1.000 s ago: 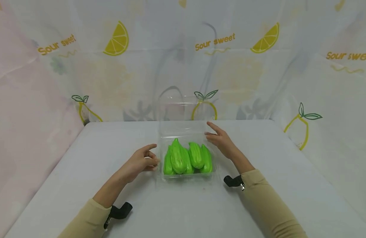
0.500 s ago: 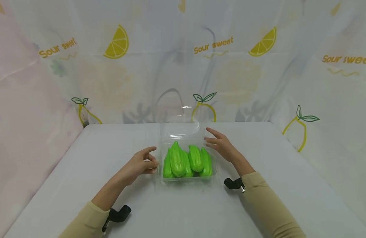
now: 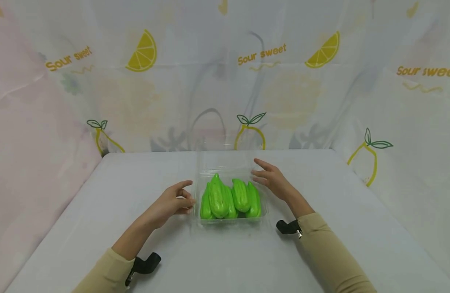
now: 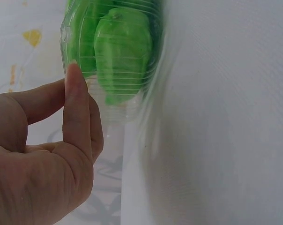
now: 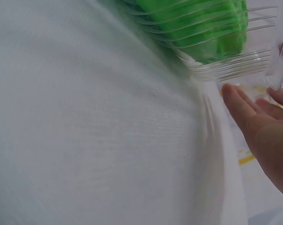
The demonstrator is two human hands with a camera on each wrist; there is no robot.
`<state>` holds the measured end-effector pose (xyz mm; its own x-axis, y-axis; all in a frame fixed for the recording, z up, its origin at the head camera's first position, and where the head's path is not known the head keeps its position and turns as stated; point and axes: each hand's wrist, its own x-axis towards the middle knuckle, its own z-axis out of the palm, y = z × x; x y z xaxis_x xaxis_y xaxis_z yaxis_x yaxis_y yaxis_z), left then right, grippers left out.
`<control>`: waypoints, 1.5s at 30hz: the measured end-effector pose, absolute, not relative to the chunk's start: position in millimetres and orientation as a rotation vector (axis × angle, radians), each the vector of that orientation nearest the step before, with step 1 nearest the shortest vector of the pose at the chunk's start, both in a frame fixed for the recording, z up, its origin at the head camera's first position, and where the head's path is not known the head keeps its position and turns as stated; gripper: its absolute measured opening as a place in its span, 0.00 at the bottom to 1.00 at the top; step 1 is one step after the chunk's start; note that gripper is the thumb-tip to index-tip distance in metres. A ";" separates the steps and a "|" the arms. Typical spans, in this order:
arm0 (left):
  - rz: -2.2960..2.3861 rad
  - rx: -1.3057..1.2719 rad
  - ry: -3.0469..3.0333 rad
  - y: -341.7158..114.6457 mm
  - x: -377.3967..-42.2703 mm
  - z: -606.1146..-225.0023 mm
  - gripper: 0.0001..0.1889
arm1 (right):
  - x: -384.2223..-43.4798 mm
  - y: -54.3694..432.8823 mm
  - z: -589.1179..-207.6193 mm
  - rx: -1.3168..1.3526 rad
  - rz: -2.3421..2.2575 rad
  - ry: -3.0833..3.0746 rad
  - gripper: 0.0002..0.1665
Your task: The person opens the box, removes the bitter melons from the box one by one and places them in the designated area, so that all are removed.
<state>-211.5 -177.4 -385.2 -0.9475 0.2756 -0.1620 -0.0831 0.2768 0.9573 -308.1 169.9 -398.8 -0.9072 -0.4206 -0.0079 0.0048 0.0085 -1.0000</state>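
In the head view a clear plastic clamshell box stands on the table, its see-through lid tilted back behind it. Several bright green, ribbed, gourd-like vegetables lie inside. My left hand is at the box's left side, index finger extended and thumb tip at the rim. The left wrist view has that thumb overlapping the rim's edge. At the back right corner, near the lid's hinge, is my right hand, fingers loosely spread. Its fingertips come close to the ribbed plastic in the right wrist view.
A white cloth covers the table. Behind it hangs a curtain printed with lemons and lettering. Black wrist cameras stick out below both sleeves.
The lid has swung back from nearly upright to a lower, backward tilt. Both hands have stayed almost still beside the box, and the head view has shifted slightly.
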 end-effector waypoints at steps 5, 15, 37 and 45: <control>1.728 0.178 2.251 -177.2 -210.5 -384.3 0.40 | -308.4 171.6 -400.3 -0.429 -1.956 1.989 0.40; 1.735 0.169 2.238 -176.9 -209.6 -385.2 0.40 | -307.8 170.5 -402.1 -0.386 -1.895 2.024 0.41; 1.759 0.154 2.189 -177.0 -207.8 -386.0 0.41 | -302.5 175.5 -401.8 -0.312 -1.846 2.230 0.38; 1.771 0.142 2.178 -176.9 -209.7 -384.6 0.40 | -293.6 184.3 -394.1 -0.392 -1.793 2.422 0.37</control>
